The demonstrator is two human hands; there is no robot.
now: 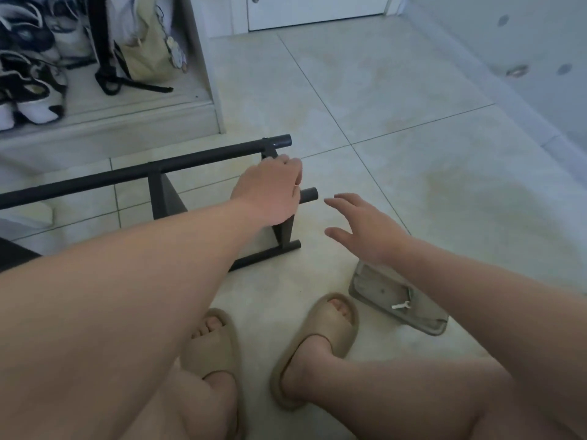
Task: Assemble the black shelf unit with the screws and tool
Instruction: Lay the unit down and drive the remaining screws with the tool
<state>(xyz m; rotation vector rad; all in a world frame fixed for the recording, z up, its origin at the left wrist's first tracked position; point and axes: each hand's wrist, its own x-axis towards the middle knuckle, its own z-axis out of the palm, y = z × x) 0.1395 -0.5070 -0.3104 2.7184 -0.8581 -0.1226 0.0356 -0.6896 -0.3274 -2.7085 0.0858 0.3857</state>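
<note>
Left grip clasps the end of the black shelf frame, which lies on its side on the tiled floor. Right grip hovers released, fingers spread, beside a clear plastic bag.

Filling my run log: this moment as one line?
left hand: holds shelf frame | right hand: open, beside tube end, not touching | plastic bag: untouched

Tiled floor; black shelf frame, plastic bag, slippers
</note>
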